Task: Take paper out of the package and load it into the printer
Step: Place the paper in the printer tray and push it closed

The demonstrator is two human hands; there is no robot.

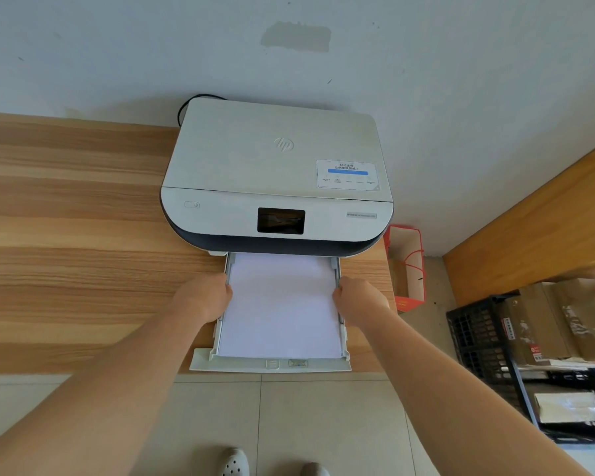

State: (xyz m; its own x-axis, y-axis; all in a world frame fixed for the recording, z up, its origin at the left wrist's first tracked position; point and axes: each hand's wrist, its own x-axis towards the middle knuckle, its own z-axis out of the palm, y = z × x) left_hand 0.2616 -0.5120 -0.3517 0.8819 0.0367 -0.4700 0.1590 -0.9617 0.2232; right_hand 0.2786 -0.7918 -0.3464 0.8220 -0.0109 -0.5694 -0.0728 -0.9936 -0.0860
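Since your left hand (205,297) and right hand (359,298) each pinch a tray (272,367) side rail, with the limp, slippery paper (280,304) between them, push by those rails.

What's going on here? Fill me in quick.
A person is loading a white printer that sits on a wooden table against the wall. The paper tray is pulled out over the table's front edge, and a stack of white paper already lies flat in it. The left hand and the right hand are at the tray's two sides, fingers at the paper's edges. The tray has not been pushed in yet. No paper package is in view.
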